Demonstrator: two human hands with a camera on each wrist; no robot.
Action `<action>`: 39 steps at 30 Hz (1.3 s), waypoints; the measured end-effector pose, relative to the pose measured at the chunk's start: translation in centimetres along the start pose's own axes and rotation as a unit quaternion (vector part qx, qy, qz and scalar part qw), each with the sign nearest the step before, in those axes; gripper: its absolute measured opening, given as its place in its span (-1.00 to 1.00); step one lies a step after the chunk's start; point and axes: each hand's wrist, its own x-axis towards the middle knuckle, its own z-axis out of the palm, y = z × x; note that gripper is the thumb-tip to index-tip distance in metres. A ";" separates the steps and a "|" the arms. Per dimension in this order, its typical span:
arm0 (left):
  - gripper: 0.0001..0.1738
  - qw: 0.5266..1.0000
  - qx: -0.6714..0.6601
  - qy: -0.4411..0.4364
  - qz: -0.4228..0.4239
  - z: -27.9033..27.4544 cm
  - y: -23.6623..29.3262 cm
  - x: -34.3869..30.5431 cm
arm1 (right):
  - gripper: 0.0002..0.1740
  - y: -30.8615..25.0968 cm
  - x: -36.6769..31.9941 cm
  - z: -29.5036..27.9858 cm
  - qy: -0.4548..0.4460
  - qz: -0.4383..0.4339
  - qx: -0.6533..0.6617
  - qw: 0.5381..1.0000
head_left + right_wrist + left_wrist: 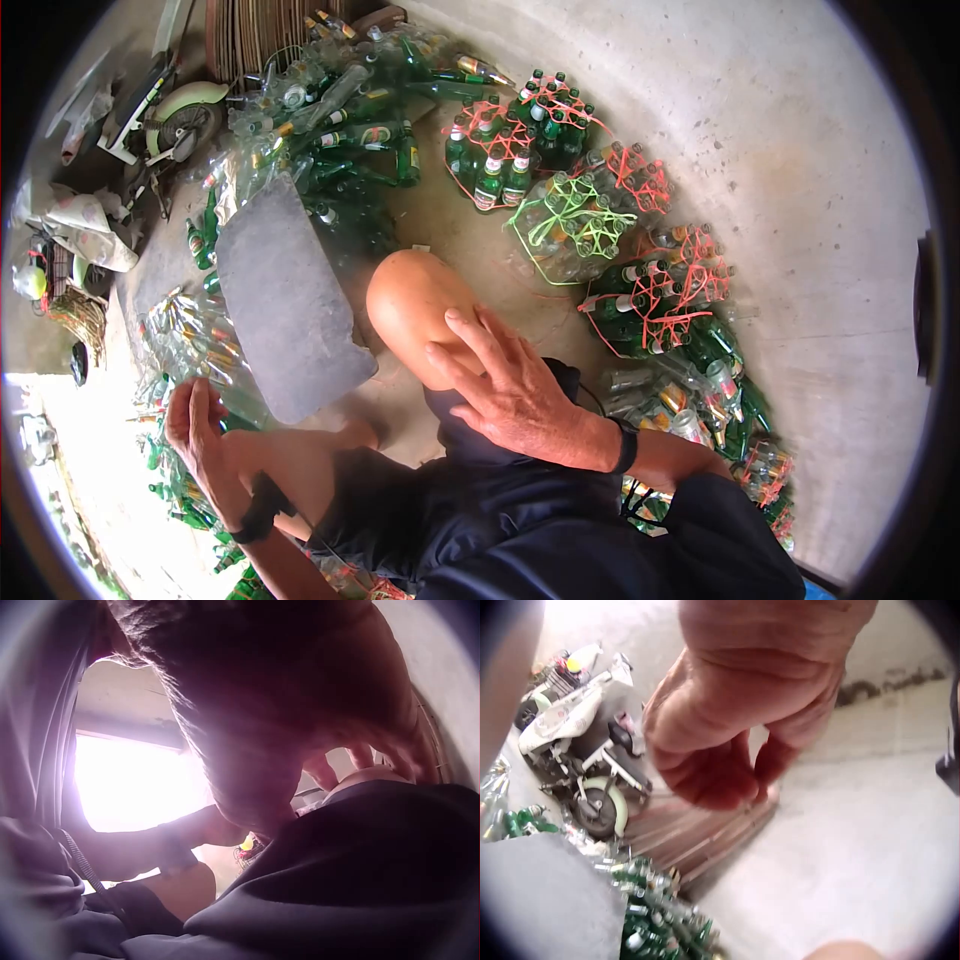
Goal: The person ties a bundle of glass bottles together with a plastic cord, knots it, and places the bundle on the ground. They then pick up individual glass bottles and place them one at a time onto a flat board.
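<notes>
The right hand [520,395] rests on the bent right knee [415,300] with its fingers spread and relaxed; in the right wrist view this hand [285,705] is dark against the bright opening behind. Beside the other knee, the left hand [200,430] is raised, its fingers loosely curled. The left wrist view shows the left hand [742,712] with thumb and fingertips close together and nothing visible between them. A flat grey board [290,300] lies in front of the legs, nearest the left hand, its corner region also showing as a grey surface [547,892] in the left wrist view.
Loose green and clear bottles [350,135] are heaped beyond the board. Bottle bundles tied with red cord [670,300] and green cord [580,225] stand along the right. More loose bottles [190,335] lie at left, near a parked two-wheeler [180,125]. A pale wall [830,200] borders the right.
</notes>
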 end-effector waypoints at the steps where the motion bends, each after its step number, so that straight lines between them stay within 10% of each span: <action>1: -0.89 1.000 0.018 -0.002 0.004 0.2 1.3 -0.9 | 0.04 0.0 -0.2 -0.1 0.001 -0.001 0.001 1.000; 6: -0.86 0.998 0.027 -0.037 -0.029 -4.7 2.2 -2.3 | 0.05 0.3 -0.9 -0.6 0.008 -0.023 0.014 1.000; 12: -0.77 0.894 0.439 -0.065 0.064 -7.2 -1.5 -3.6 | -0.06 0.6 -2.5 -0.8 0.009 -0.028 0.056 0.998; 39: -0.59 0.888 0.418 -0.148 0.124 -4.0 -2.5 -2.5 | -0.08 0.3 -6.8 1.0 0.051 0.014 0.105 0.993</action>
